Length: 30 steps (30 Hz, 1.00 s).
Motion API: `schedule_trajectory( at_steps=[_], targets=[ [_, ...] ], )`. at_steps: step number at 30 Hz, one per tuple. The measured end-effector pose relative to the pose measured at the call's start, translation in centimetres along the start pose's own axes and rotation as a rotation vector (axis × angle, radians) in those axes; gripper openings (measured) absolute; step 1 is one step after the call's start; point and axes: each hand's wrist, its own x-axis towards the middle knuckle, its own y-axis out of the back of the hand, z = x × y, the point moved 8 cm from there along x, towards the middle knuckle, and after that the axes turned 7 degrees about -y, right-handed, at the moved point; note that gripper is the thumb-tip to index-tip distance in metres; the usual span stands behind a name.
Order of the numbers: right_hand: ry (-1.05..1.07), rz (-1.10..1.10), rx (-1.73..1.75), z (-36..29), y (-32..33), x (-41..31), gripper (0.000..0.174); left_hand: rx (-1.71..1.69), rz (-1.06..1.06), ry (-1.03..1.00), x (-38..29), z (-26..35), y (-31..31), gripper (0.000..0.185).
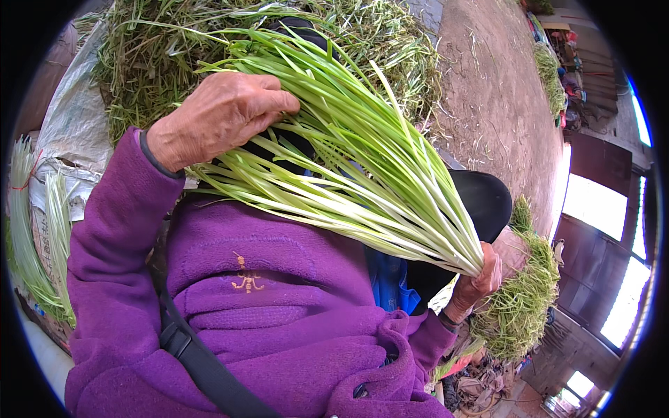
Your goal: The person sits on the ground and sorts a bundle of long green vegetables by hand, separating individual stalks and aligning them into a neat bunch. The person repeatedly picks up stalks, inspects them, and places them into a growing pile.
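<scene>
A large fanned bunch of long, flat-leaved greens, which look like Chinese chives (pixel 355 151), lies across my lap. Its white stalk ends gather at the right, where my right hand (pixel 483 279) grips them in a closed fist. Over the leafy green end, my left hand (pixel 225 115) has its thumb and fingers pinched together on some leaves at the near edge of the fan. What exactly lies between those fingertips is partly hidden. The bunch spreads in two loose layers, with dark clothing showing through the gap.
A heap of loose leaf trimmings (pixel 151 68) lies beyond my lap. At the left, bundled chives (pixel 26 209), tied with red string, rest beside a white woven sheet (pixel 78 115). Bare ground (pixel 491 109) with scattered scraps stretches right, near another greens pile (pixel 522 308).
</scene>
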Motion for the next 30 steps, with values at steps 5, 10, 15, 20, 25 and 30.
schedule_trajectory(
  at_steps=[5,10,15,20,25,30],
  targets=[
    [-0.006,0.002,0.000,-0.1,0.0,0.0,0.035,0.076,-0.031,-0.027,0.1,0.6,-0.2,0.017],
    [0.004,0.008,0.017,-0.1,0.1,0.1,0.036,0.106,0.016,-0.031,0.3,1.4,0.3,0.017],
    [-0.006,0.005,0.020,0.0,0.1,0.1,0.038,0.410,-0.011,-0.105,0.0,2.2,-0.1,0.010],
    [-0.003,0.001,0.018,0.2,0.1,-0.1,0.037,0.767,-0.236,0.215,-3.0,-4.1,-0.1,0.015],
    [-0.006,0.008,0.017,0.4,0.0,-0.2,0.035,0.800,-0.198,0.511,-7.7,-10.1,5.1,0.035],
    [-0.026,0.004,0.047,0.4,-0.1,-0.1,0.039,0.113,0.032,0.341,-8.1,-5.7,4.8,0.060]
  ],
)
